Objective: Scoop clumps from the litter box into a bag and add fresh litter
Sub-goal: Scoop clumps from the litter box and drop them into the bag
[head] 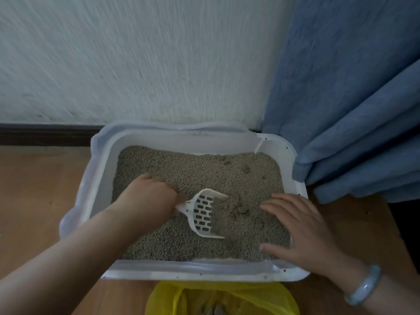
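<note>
A white litter box (103,160) sits on the floor against the wall, filled with grey-beige litter (204,169). My left hand (147,196) grips the handle of a white slotted scoop (202,212), whose blade is dug into the litter under a brownish clump (236,206). My right hand (300,226) rests flat on the litter to the right of the scoop, fingers spread, holding nothing. A few smaller clumps (245,169) lie toward the back right. A yellow plastic bag (268,296) lies open just in front of the box.
A blue curtain (354,110) hangs at the right, touching the box's right rim. A white textured wall (136,60) and dark baseboard (45,134) stand behind. Wooden floor (34,189) lies to the left. A pale bangle (363,285) is on my right wrist.
</note>
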The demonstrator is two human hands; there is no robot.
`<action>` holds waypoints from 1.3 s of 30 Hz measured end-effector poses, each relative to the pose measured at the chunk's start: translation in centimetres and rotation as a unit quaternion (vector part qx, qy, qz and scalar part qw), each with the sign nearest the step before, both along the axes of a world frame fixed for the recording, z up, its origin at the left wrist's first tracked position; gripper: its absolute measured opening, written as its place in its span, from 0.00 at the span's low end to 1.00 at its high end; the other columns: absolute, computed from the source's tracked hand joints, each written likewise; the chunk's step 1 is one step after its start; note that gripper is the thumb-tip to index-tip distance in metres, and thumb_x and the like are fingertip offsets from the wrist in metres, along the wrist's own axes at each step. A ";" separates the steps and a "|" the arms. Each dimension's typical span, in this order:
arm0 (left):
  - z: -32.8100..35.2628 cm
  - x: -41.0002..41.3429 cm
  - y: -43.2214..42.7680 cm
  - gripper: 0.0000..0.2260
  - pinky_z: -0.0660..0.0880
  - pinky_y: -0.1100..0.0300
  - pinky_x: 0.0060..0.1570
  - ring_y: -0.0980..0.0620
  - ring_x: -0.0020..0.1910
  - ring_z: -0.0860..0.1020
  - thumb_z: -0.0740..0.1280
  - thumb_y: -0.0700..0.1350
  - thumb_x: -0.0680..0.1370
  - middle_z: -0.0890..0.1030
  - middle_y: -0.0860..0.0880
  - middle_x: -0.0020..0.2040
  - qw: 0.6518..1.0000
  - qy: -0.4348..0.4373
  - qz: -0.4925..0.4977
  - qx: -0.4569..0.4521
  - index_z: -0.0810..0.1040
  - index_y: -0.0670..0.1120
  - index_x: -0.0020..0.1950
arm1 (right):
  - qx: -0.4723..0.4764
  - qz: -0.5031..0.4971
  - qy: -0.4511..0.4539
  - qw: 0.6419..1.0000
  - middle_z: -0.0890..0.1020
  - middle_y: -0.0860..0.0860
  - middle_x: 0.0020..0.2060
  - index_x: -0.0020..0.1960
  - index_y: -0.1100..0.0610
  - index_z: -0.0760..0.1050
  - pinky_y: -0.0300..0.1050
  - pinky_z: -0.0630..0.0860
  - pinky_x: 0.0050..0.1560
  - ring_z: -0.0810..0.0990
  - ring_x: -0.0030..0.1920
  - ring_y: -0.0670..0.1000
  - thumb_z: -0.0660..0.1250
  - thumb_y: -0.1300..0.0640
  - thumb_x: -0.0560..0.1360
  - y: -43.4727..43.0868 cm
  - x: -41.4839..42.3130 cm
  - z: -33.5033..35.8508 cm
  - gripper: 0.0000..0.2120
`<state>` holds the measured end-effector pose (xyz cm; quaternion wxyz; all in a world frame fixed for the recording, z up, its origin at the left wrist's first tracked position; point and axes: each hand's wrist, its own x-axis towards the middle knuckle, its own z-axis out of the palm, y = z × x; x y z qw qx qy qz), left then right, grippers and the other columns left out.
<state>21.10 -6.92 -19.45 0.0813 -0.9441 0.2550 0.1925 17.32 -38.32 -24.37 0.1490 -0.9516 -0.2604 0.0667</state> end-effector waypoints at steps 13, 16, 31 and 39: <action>-3.6 0.0 -4.3 0.16 0.63 0.54 0.62 0.51 0.63 0.71 0.57 0.54 0.80 0.73 0.55 0.64 0.992 0.071 0.017 -0.106 0.68 0.58 0.68 | 0.046 -0.041 -0.003 0.998 0.70 0.47 0.65 0.71 0.51 0.61 0.42 0.57 0.68 0.64 0.68 0.46 0.64 0.31 0.67 0.0 -0.2 -0.4 0.39; -4.5 0.3 -4.8 0.15 0.66 0.56 0.57 0.50 0.59 0.73 0.59 0.53 0.80 0.75 0.55 0.60 0.986 0.087 0.019 -0.144 0.70 0.58 0.66 | 0.062 -0.050 -0.023 0.997 0.68 0.48 0.67 0.70 0.53 0.62 0.45 0.58 0.69 0.63 0.69 0.48 0.65 0.33 0.67 -0.1 -0.1 -0.5 0.39; -6.6 0.8 -3.8 0.10 0.70 0.56 0.48 0.54 0.48 0.75 0.64 0.48 0.76 0.79 0.55 0.49 0.955 0.095 0.034 -0.279 0.77 0.55 0.56 | 0.086 -0.104 -0.052 0.989 0.60 0.49 0.71 0.73 0.52 0.55 0.53 0.53 0.72 0.55 0.73 0.48 0.65 0.33 0.67 -0.3 -0.3 -1.1 0.43; -3.3 0.6 -0.2 0.15 0.75 0.55 0.46 0.53 0.47 0.78 0.62 0.52 0.74 0.80 0.55 0.51 0.928 0.034 0.104 -0.357 0.71 0.58 0.61 | 0.085 -0.095 -0.055 0.990 0.61 0.50 0.70 0.73 0.53 0.55 0.54 0.54 0.71 0.57 0.72 0.48 0.60 0.30 0.69 -0.4 -0.3 -0.9 0.41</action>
